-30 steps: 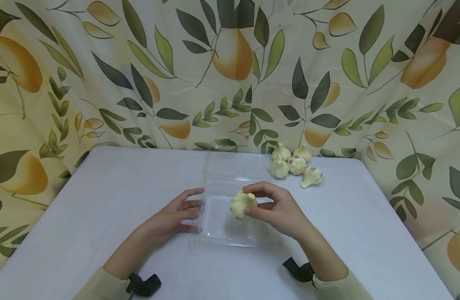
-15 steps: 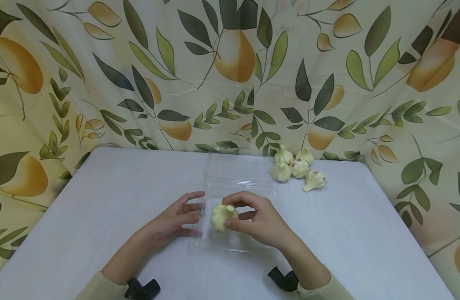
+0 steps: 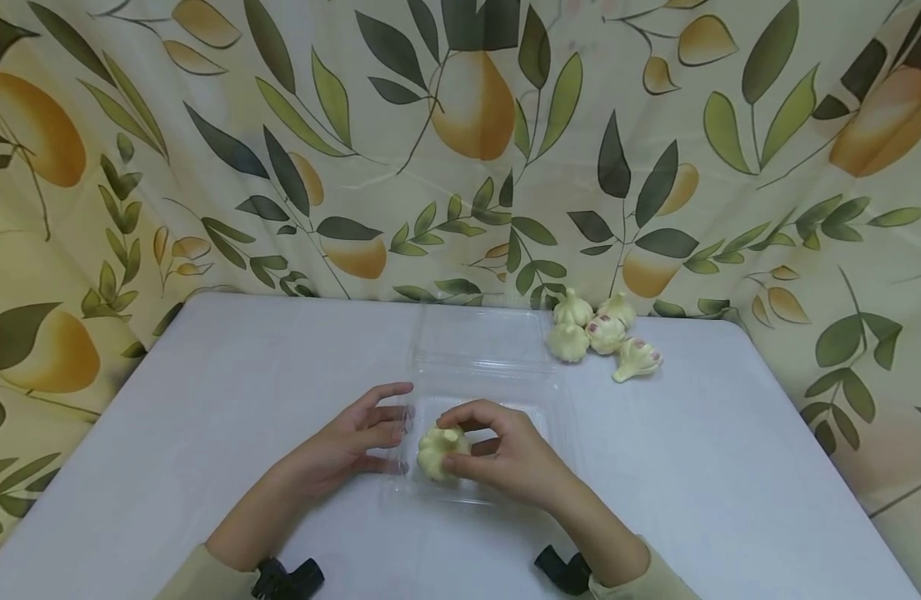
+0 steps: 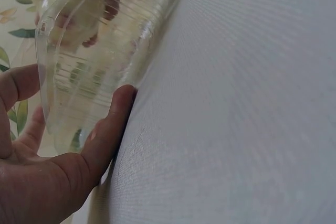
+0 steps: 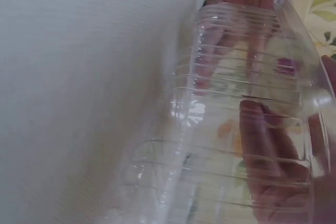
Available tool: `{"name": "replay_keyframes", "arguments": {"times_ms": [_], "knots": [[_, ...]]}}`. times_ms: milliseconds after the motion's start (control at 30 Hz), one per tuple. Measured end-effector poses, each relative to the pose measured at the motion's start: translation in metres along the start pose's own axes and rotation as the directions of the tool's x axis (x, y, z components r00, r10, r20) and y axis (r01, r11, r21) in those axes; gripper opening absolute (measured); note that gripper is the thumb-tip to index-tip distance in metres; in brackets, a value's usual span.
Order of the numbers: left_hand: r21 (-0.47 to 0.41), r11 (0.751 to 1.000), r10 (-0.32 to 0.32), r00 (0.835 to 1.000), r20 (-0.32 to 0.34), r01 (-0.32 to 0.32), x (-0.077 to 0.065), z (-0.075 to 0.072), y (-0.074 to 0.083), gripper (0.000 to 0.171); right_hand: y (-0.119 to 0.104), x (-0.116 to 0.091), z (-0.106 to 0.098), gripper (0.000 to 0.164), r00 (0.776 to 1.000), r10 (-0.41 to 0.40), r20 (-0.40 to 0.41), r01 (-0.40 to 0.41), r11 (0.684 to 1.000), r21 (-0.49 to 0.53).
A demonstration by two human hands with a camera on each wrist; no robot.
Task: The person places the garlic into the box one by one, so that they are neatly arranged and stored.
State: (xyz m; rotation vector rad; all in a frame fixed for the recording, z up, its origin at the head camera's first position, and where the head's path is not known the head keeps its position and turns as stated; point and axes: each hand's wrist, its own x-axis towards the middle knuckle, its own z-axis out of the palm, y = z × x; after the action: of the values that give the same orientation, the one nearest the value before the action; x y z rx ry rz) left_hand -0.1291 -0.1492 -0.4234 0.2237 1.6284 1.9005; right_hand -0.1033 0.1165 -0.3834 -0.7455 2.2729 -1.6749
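A clear plastic clamshell box (image 3: 556, 421) lies with its ribbed lid (image 3: 478, 335) folded back, away from me. My right hand (image 3: 505, 457) pinches a pale garlic bulb (image 3: 432, 454) between thumb and fingers, low inside the left part of the box's base. At the box's left side my left hand (image 3: 347, 437) has its fingers extended, the tips touching the wall. The left wrist view shows that hand's thumb (image 4: 113, 124) near the tabletop beside the wall (image 4: 84, 85). In the right wrist view, my right-hand fingers (image 5: 262, 150) appear through the clear side.
Several more garlic bulbs (image 3: 605, 333), some with purplish patches, sit in a cluster behind and right of the box. A white-covered table (image 3: 700, 450) extends around it. Behind hangs a leaf-and-fruit patterned curtain (image 3: 280, 258).
My right hand has carried the garlic bulb leftward and down into the base of the box. The left hand stays almost still at the box's left side.
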Motion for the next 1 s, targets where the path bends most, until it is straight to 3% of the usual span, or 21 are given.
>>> {"name": "replay_keyframes", "arguments": {"times_ms": [1000], "knots": [[0.009, 1.000, 0.006, 1.000, 0.001, -0.006, 0.0000, 0.0007, 0.0000, 0.068, 0.0041, 0.0007, 0.0093, 0.035, 0.997, -0.071, 0.020, 0.073, 0.984, -0.160]]}}
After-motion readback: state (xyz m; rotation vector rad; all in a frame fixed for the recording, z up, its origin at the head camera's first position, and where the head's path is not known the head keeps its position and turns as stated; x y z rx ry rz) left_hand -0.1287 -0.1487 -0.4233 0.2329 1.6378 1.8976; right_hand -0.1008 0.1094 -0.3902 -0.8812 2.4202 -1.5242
